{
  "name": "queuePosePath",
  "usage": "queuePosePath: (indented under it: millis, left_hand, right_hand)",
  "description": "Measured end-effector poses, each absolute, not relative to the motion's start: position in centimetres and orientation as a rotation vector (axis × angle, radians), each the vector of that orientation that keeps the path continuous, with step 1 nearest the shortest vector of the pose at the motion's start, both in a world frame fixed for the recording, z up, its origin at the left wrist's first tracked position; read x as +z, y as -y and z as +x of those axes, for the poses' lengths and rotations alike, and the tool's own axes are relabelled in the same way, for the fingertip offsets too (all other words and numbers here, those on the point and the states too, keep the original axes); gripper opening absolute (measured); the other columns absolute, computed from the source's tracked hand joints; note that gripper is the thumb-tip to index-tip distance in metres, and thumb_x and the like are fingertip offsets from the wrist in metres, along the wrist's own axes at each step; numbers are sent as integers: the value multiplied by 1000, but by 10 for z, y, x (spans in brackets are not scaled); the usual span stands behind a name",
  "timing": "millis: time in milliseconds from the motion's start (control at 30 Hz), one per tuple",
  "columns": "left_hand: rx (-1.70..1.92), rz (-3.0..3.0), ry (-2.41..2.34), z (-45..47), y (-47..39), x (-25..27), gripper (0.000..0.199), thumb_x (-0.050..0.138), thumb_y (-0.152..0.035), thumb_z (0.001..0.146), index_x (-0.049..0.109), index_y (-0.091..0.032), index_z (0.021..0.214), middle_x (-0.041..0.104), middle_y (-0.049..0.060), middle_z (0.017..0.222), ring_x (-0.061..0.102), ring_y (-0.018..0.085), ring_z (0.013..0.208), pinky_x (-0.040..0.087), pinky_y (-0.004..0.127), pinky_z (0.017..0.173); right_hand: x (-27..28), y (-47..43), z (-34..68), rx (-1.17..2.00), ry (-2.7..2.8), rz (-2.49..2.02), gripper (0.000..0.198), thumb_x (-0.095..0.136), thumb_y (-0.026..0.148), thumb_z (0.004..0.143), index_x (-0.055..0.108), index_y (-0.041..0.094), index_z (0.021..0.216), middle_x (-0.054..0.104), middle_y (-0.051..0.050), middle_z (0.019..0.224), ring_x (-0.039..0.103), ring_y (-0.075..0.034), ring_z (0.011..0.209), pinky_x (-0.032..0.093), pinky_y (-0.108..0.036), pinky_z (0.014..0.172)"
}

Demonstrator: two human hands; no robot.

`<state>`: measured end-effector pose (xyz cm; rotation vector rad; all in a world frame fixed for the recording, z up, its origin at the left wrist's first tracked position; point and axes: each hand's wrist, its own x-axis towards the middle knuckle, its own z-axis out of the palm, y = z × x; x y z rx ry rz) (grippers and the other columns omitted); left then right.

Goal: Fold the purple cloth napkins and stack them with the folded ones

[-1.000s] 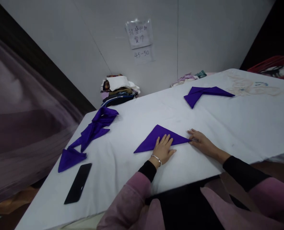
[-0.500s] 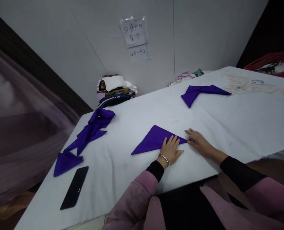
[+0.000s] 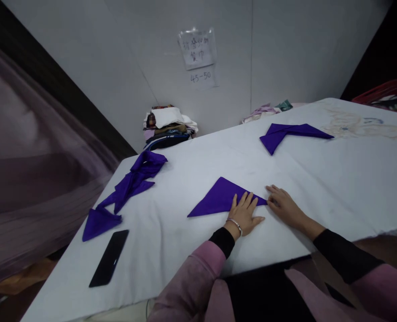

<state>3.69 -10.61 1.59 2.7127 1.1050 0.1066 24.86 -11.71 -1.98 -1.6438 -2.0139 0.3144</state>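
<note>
A purple cloth napkin (image 3: 210, 197), folded into a triangle, lies flat on the white-covered table. My left hand (image 3: 244, 215), with a bracelet at the wrist, rests on its right half, fingers spread. At the narrow right tip, my right hand (image 3: 284, 206) has thumb and fingertips closed on the corner. Farther back to the right lies another purple napkin (image 3: 279, 136), folded into a bent strip. On the left, crumpled purple napkins (image 3: 131, 181) lie in a loose row along the table's edge.
A black phone (image 3: 109, 258) lies at the front left of the white tablecloth (image 3: 171, 250). Behind the table are a stack of folded cloths (image 3: 168, 127) and more fabric (image 3: 263, 112). A handwritten sign (image 3: 198, 49) hangs on the wall. A red basket (image 3: 382, 91) stands at far right.
The whole view has shifted slightly, so everything sits a little farther right. Both hands keep their places on the folded napkin.
</note>
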Motion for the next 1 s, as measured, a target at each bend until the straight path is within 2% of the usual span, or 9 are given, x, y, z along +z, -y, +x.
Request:
queuePosePath:
  millis: [133, 233, 367, 433, 567, 667, 767, 867, 1000]
  left_hand:
    - [131, 2719, -1083, 38, 107, 13, 72, 18, -64, 87, 24, -20, 142, 20, 7, 151, 11, 23, 139, 9, 53, 112]
    - [152, 2736, -1083, 38, 108, 12, 71, 19, -63, 87, 21, -19, 143, 22, 7, 151, 12, 24, 139, 11, 54, 111]
    - [124, 2799, -1047, 38, 109, 9, 66, 31, -51, 88, 17, -20, 144, 18, 7, 152, 9, 26, 139, 12, 57, 109]
    - [89, 2830, -1021, 38, 108, 7, 66, 36, -46, 87, 17, -18, 144, 15, 10, 152, 7, 27, 139, 10, 58, 108]
    - [82, 2763, -996, 39, 104, 6, 75, 44, -42, 83, 13, -13, 144, 19, 13, 151, 8, 27, 139, 10, 55, 110]
    - [219, 2599, -1042, 29, 103, 7, 72, 48, -42, 83, 21, -11, 142, 27, 14, 147, 16, 25, 138, 18, 47, 111]
    - [407, 2500, -1195, -3, 109, 10, 53, 47, -35, 86, 38, -14, 133, 37, 12, 143, 24, 24, 135, 21, 46, 111]
    - [605, 2414, -1459, -54, 121, 12, 42, 50, -25, 84, 48, -20, 125, 45, 8, 138, 32, 24, 131, 23, 48, 110]
    - [831, 2098, -1881, -124, 131, 10, 38, 62, -18, 75, 58, -21, 113, 60, 7, 119, 51, 22, 113, 37, 43, 102]
  right_hand:
    - [-17, 120, 246, 237, 2016, -1675, 19, 43, 35, 81, 52, 23, 70, 53, -11, 129, 39, -32, 126, 32, -54, 100]
    - [-9, 126, 233, 148, 2078, -1556, 23, 40, 33, 83, 58, 24, 95, 48, -9, 135, 33, -30, 131, 27, -56, 104]
    - [-2, 138, 205, 279, 2283, -1283, 60, 42, 38, 87, 21, 27, 142, 27, -7, 148, 21, -25, 136, 23, -51, 109]
    - [-7, 141, 198, 359, 2350, -1241, 74, 46, 43, 86, 5, 27, 146, 19, -7, 151, 18, -27, 136, 26, -50, 109]
    - [-26, 138, 199, 327, 2335, -1269, 78, 43, 47, 87, -4, 27, 147, 11, -8, 152, 19, -30, 136, 30, -50, 107]
    - [-37, 135, 202, 211, 2358, -1282, 75, 38, 49, 89, 0, 21, 147, 19, -13, 150, 27, -30, 133, 33, -50, 104]
    - [-42, 136, 201, 47, 2404, -1280, 73, 34, 55, 89, 13, 15, 146, 31, -16, 145, 31, -32, 131, 33, -52, 103]
    - [-42, 138, 199, -28, 2421, -1295, 74, 32, 60, 87, 24, 13, 144, 32, -15, 145, 29, -33, 131, 32, -52, 104]
    - [-43, 138, 200, -33, 2448, -1311, 75, 32, 62, 86, 31, 10, 141, 32, -16, 145, 26, -33, 133, 32, -53, 104]
